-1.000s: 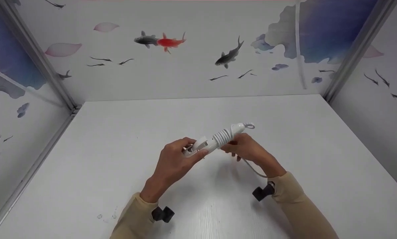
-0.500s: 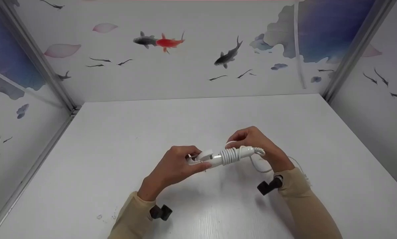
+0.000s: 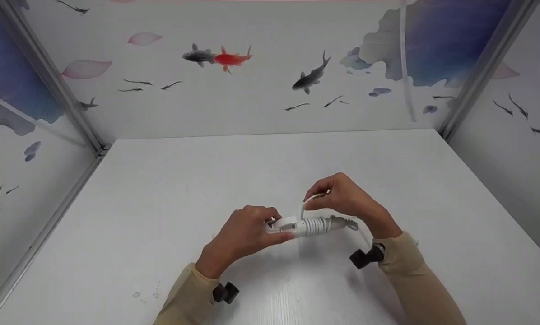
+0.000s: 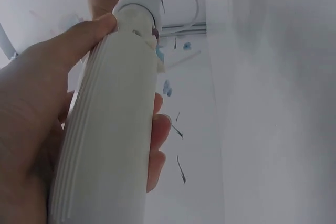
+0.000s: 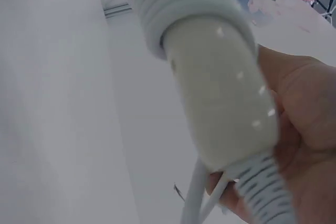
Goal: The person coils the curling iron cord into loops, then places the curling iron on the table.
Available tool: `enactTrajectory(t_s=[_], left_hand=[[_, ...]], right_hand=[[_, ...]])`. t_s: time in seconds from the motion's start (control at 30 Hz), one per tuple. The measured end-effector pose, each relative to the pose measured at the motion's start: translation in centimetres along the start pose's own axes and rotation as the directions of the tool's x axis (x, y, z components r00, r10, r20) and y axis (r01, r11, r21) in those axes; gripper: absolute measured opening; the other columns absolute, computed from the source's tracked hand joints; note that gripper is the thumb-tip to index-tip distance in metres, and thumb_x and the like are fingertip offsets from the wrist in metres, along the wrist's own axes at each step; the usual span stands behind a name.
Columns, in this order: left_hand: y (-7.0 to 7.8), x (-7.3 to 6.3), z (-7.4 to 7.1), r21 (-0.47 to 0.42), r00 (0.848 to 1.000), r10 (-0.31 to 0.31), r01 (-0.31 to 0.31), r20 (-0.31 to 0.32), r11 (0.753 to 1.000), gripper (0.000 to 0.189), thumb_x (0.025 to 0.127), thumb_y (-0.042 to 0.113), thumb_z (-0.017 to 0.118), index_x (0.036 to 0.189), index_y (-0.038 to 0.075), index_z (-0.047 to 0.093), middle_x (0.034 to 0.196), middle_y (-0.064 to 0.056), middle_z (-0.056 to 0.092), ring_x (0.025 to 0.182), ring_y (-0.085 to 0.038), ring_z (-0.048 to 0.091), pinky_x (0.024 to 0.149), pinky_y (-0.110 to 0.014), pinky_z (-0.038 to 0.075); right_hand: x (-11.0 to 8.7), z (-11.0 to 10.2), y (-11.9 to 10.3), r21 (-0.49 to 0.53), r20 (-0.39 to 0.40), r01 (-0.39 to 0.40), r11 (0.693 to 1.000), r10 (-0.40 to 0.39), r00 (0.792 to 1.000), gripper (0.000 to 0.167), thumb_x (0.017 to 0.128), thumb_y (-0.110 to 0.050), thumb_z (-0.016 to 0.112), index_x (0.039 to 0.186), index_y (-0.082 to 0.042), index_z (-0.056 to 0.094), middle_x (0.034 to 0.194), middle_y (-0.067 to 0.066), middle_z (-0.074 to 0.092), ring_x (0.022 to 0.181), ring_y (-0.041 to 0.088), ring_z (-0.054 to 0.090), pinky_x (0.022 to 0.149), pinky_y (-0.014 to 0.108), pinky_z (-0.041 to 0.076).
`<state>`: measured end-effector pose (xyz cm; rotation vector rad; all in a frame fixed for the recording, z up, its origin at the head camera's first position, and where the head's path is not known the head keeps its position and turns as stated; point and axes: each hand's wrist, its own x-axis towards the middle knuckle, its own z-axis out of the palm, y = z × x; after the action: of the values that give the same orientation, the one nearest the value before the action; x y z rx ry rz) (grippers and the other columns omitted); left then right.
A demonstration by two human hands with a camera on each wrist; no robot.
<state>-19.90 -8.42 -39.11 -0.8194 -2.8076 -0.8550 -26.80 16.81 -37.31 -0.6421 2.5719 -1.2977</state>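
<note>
A white hair-styling iron (image 3: 300,229) is held nearly level above the table, its power cord (image 3: 316,226) wound in several close turns round the handle. My left hand (image 3: 245,232) grips its body at the left end; in the left wrist view the thumb lies along one side of the pale body (image 4: 110,124) and fingertips show at the other. My right hand (image 3: 349,201) pinches a length of cord just above the coils. In the right wrist view, the bare handle end (image 5: 223,90) and ribbed cord sleeve (image 5: 265,190) partly cover the right hand (image 5: 310,108).
The white tabletop (image 3: 161,180) spreads out below both hands. A back wall (image 3: 261,104) with painted fish stands behind it, with side walls left and right. Black wrist-mounted cameras (image 3: 367,256) stick out from the sleeves. More cord hangs near the right wrist.
The iron has swung from slanting up at the right to nearly level and moved lower. My right hand has gone from behind the handle to above it, bringing the cord over the top.
</note>
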Motion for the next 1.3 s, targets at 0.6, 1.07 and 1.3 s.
enactTrajectory(t_s=[0.6, 1.07, 1.3], left_hand=[[0.5, 0.1, 0.4, 0.031, 0.975, -0.179, 0.184, -0.129, 0.982, 0.043, 0.088, 0.048, 0.073, 0.105, 0.008, 0.07, 0.091, -0.006, 0.073, 0.069, -0.012, 0.057, 0.058, -0.024, 0.046], [0.3, 0.4, 0.3, -0.048, 0.894, -0.333, 0.335, -0.298, 0.941, 0.048, 0.088, 0.048, 0.072, 0.11, 0.005, 0.07, 0.094, -0.01, 0.074, 0.07, -0.015, 0.059, 0.056, -0.026, 0.047], [0.2, 0.3, -1.1, -0.129, 0.846, -0.41, 0.39, -0.34, 0.912, 0.049, 0.089, 0.048, 0.071, 0.113, 0.005, 0.069, 0.099, -0.013, 0.074, 0.075, -0.02, 0.064, 0.061, -0.031, 0.05]], right_hand=[[-1.1, 1.7, -2.5, -0.162, -0.137, 0.224, 0.961, -0.246, 0.96, 0.009, 0.088, -0.017, 0.077, 0.095, -0.017, 0.081, 0.083, -0.003, 0.068, 0.073, 0.013, 0.055, 0.064, 0.023, 0.049], [-1.6, 0.4, -3.0, -0.157, -0.182, 0.079, 0.984, -0.107, 0.977, 0.022, 0.098, -0.028, 0.066, 0.094, -0.01, 0.079, 0.075, 0.004, 0.067, 0.068, 0.015, 0.049, 0.059, 0.025, 0.039], [-2.0, -1.6, -2.2, -0.105, -0.157, 0.048, 0.993, -0.064, 0.986, 0.023, 0.098, -0.032, 0.065, 0.098, -0.015, 0.08, 0.07, -0.001, 0.061, 0.066, 0.016, 0.045, 0.057, 0.026, 0.035]])
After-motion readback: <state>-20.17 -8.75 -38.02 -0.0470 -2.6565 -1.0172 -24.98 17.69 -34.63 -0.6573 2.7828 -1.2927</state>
